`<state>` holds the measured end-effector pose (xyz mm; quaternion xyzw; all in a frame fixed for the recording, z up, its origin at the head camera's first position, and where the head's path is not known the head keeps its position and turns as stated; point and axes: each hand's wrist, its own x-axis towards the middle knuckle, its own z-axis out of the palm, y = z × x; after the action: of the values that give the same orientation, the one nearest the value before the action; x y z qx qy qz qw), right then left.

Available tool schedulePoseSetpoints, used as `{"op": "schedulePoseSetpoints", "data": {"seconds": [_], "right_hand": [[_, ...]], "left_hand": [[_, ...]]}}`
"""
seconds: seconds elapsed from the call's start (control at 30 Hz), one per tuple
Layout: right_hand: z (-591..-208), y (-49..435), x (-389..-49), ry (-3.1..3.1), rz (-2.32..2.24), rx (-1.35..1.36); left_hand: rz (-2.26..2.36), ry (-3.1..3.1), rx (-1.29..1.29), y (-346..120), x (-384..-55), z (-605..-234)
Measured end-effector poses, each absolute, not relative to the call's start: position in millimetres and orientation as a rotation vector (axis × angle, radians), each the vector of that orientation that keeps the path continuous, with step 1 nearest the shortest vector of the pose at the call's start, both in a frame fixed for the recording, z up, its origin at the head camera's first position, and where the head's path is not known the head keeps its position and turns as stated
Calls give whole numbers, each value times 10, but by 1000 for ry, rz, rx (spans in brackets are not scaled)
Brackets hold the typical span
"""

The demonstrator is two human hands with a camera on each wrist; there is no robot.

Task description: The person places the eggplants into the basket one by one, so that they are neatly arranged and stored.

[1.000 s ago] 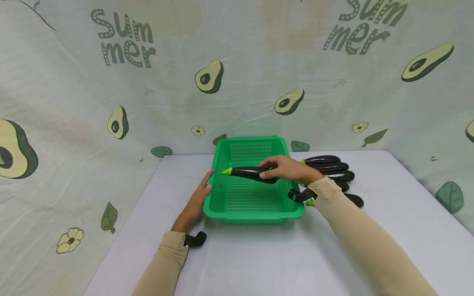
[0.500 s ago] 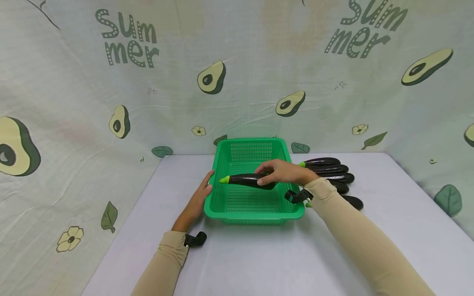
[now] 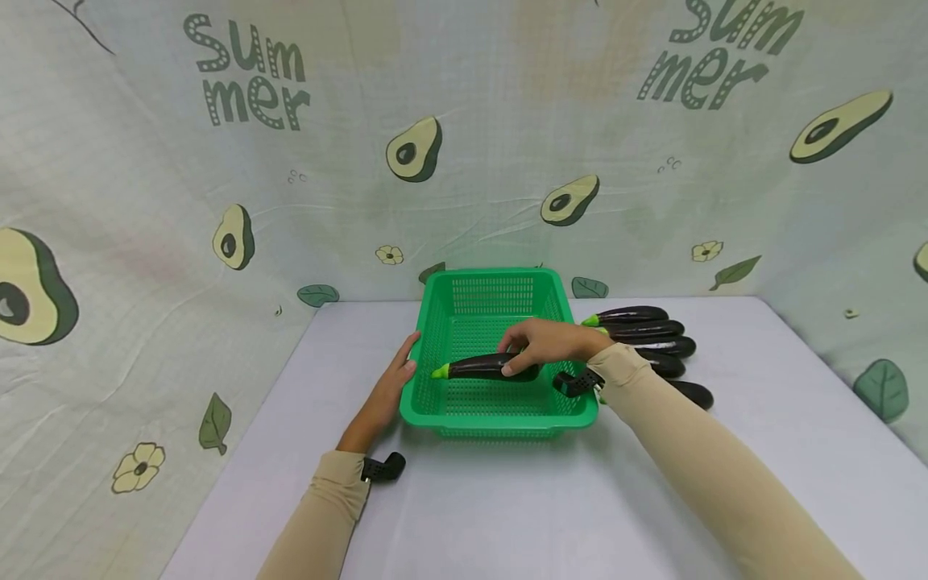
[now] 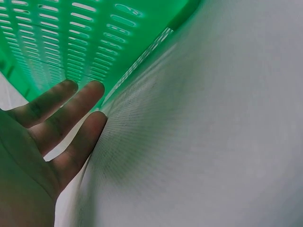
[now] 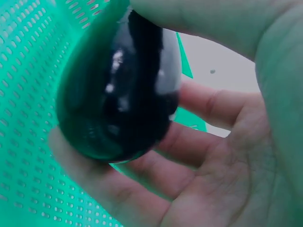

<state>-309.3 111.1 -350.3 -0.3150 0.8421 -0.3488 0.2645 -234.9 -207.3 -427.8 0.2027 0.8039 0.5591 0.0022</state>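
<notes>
In the middle of the head view, my right hand (image 3: 547, 340) has its thumb and fingers clamped on the thick end of a dark, glossy eggplant (image 3: 474, 367), whose green stem points toward the left of the frame. That eggplant lies crosswise within the outline of the green basket (image 3: 500, 423), though I can't tell whether it touches the bottom. In the right wrist view its rounded end fills the upper middle, with my thumb across the top right, my fingers beneath, and the slotted mesh on the left side. My left hand (image 3: 389, 385), left of centre in the head view, is at the basket's left side; in the left wrist view the fingers in the lower left are straight and apart, their tips close to the slotted wall. Right of centre, just beside the basket, a group of other eggplants (image 3: 645, 329) lies on the white table (image 3: 507, 515), partly hidden by my right arm. I wear beige sleeves (image 3: 710, 459), and across the upper frame hangs a pale cloth (image 3: 478, 72) printed with avocados, leaves, flowers and the word "Summer"
</notes>
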Motion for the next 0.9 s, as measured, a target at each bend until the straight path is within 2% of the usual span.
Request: {"op": "schedulePoseSetpoints", "data": {"seconds": [0.47,0.7,0.9], "right_hand": [[-3589,1013,-3106,2302,-885,-877],[-3616,1010,-3101,2287,-836,-933],[-3626,1024,-3086,2256,-840,-915]], "left_hand": [[1730,2533,635,-2069,-2320,-4212],[1779,2537,631,-2123,-2516,-4527],[1810,2554,628,-2112,-2535,-4582]]}}
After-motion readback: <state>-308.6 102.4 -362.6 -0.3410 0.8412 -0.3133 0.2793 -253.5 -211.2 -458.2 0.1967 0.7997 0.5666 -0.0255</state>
